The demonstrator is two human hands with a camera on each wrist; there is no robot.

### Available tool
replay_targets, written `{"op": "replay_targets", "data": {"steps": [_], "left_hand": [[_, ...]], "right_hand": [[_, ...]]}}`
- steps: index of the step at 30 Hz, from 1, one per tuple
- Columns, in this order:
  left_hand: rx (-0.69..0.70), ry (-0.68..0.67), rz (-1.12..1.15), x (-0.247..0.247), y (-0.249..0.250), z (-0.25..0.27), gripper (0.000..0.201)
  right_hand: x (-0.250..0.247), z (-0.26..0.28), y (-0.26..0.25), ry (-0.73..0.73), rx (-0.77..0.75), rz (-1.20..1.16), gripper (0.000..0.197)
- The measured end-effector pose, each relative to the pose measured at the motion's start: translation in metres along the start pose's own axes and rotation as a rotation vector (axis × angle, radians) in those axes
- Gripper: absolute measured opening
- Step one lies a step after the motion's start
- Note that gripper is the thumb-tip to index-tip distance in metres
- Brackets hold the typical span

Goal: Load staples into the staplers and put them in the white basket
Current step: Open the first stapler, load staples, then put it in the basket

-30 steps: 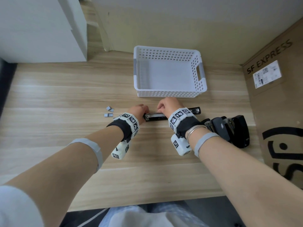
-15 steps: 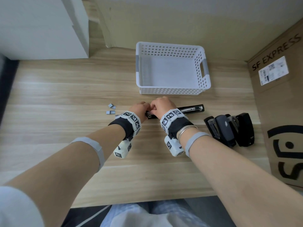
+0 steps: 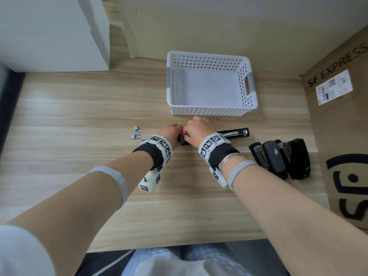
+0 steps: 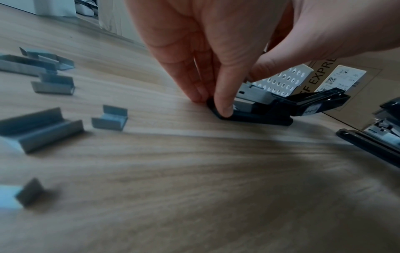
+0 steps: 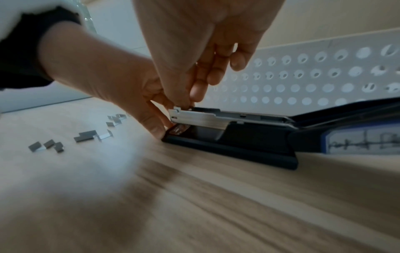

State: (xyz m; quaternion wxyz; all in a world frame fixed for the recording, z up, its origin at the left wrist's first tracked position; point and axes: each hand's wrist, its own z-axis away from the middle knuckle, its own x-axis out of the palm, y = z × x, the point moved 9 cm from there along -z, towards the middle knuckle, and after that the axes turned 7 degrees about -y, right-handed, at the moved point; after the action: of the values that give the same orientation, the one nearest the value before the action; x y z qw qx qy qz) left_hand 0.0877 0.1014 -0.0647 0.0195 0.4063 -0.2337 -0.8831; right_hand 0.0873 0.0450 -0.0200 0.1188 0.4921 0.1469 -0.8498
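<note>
Stapler (image 3: 234, 134) lies opened on the table (image 3: 79, 116), just before the white basket (image 3: 209, 112); left hand (image 3: 171, 132) pinches its base end; right hand (image 3: 199, 129) pinches the metal magazine's tip.

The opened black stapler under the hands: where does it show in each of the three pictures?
Head: stapler at centre, lying crosswise.
Left wrist: stapler right of centre, lid swung open.
Right wrist: stapler across centre and right.
Shared landmark: white basket just behind it.
</note>
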Motion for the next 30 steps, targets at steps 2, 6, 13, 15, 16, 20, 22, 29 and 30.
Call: {"op": "replay_targets", "data": {"steps": [2, 6, 13, 15, 16, 20, 22, 29, 30], "left_hand": [[0.003, -0.009, 0.003, 0.0, 0.0, 0.0, 0.036], [0.088, 0.016, 0.09, -0.003, 0.003, 0.004, 0.036], [0.111, 0.129, 0.276, -0.027, 0.005, 0.01, 0.03], [0.082, 0.137, 0.331, -0.027, 0.004, 0.01, 0.032], [0.072, 0.14, 0.352, -0.027, 0.003, 0.009, 0.032], [0.058, 0.152, 0.393, -0.024, 0.0, 0.009, 0.027], [0.042, 0.159, 0.385, -0.024, -0.003, 0.008, 0.024], [0.008, 0.191, 0.353, -0.027, -0.008, 0.008, 0.017], [0.011, 0.2, 0.344, -0.028, -0.007, 0.008, 0.017]], "right_hand": [[-0.003, 0.002, 0.003, 0.04, 0.01, -0.033, 0.023], [-0.012, 0.006, 0.022, 0.131, 0.111, -0.169, 0.019], [-0.018, 0.004, 0.03, 0.144, 0.153, -0.253, 0.014], [-0.018, 0.005, 0.03, 0.158, 0.149, -0.268, 0.013], [-0.018, 0.006, 0.03, 0.164, 0.144, -0.275, 0.013], [-0.016, 0.008, 0.029, 0.161, 0.118, -0.343, 0.008], [-0.014, 0.009, 0.027, 0.133, 0.092, -0.391, 0.007], [-0.011, 0.009, 0.025, 0.083, 0.116, -0.514, 0.014], [-0.01, 0.009, 0.025, 0.071, 0.123, -0.53, 0.017]]}}
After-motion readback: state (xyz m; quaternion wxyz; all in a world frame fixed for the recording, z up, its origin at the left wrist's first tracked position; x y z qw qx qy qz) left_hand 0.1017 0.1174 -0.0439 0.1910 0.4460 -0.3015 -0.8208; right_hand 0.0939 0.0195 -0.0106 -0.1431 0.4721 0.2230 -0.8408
